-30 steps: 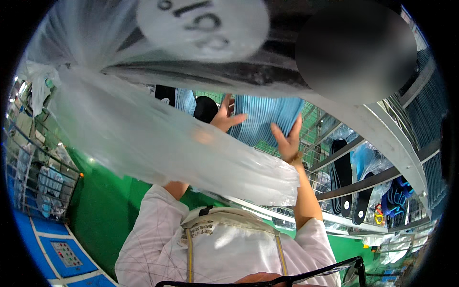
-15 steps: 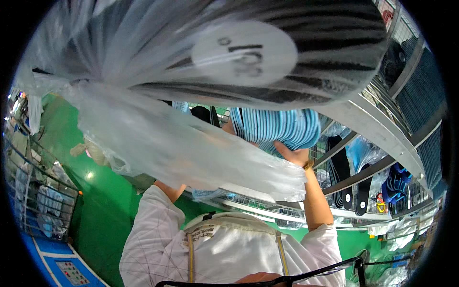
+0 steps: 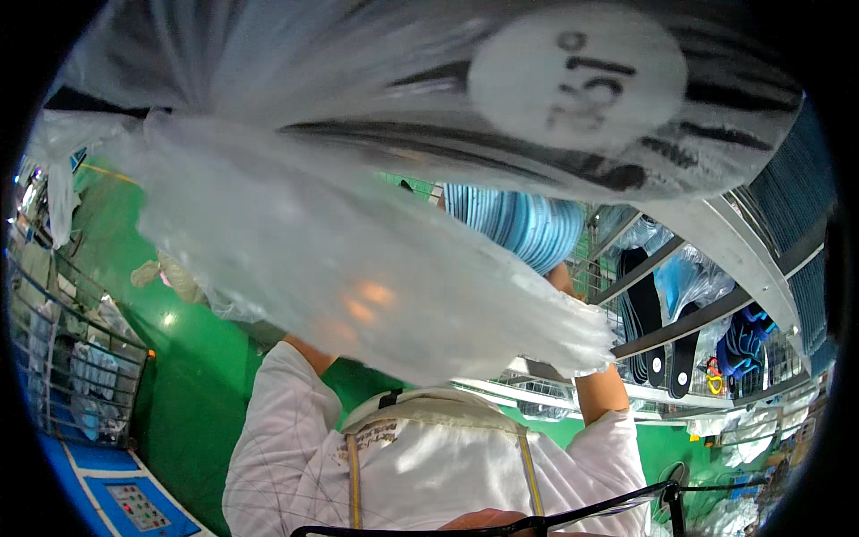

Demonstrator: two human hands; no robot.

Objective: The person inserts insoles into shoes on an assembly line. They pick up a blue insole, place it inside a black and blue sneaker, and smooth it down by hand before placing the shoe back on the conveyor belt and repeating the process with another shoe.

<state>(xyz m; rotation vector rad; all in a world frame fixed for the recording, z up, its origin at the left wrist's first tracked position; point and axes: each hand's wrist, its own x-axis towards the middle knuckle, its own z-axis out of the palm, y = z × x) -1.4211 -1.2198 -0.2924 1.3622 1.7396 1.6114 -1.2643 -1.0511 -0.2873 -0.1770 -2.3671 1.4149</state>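
A stack of thin light-blue insoles (image 3: 519, 224), lying edge to edge, is held out ahead of me. At its lower right end is my right hand (image 3: 560, 279), closed on the stack and partly covered by plastic. My left forearm (image 3: 309, 353) goes up behind the bag; skin tones show blurred through the film, and the left fingers are hidden. A big clear plastic bag (image 3: 358, 233) of dark pieces with a white round label (image 3: 577, 76) fills the upper view, close to me. Its gathered loose end hangs across both arms.
At the right stands a metal wire rack (image 3: 653, 268) with black insoles (image 3: 638, 313), dark-blue pieces (image 3: 747, 340) and yellow-and-red-handled scissors (image 3: 714, 376). A wire cart (image 3: 80, 367) and a blue machine panel (image 3: 134, 506) are at the left. The floor (image 3: 188, 394) is green.
The big bag has shifted right in view, its loose end now covering more of my right forearm and wrist. The blue stack appears slightly higher and further left, still at my right hand.
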